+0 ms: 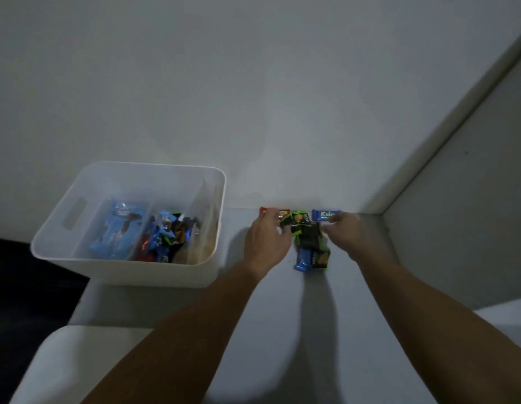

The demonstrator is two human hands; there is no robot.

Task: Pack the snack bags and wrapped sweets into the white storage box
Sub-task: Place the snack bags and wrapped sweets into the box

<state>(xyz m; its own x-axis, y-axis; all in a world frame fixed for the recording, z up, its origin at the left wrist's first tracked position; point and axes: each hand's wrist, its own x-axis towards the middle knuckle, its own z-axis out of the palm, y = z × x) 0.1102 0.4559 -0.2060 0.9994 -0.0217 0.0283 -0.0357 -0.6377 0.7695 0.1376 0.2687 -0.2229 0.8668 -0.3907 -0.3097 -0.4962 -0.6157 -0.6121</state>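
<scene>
The white storage box (131, 272) stands at the left on a pale surface and holds blue snack bags (119, 228) and several mixed wrapped sweets (169, 234). To its right lies a small heap of green-and-black sweets (307, 239) with a blue one (303, 259) at its near end. A red sweet (265, 212) and a blue sweet (323, 214) lie by the wall. My left hand (266, 240) curls its fingers over the heap's left side, on a green-and-black sweet. My right hand (345, 233) pinches at the heap's right side.
A white wall rises straight behind the sweets. A grey panel (457, 214) closes the surface at the right. The box overhangs a dark drop (20, 272) at the left. A white rounded edge (64, 360) lies at the near left.
</scene>
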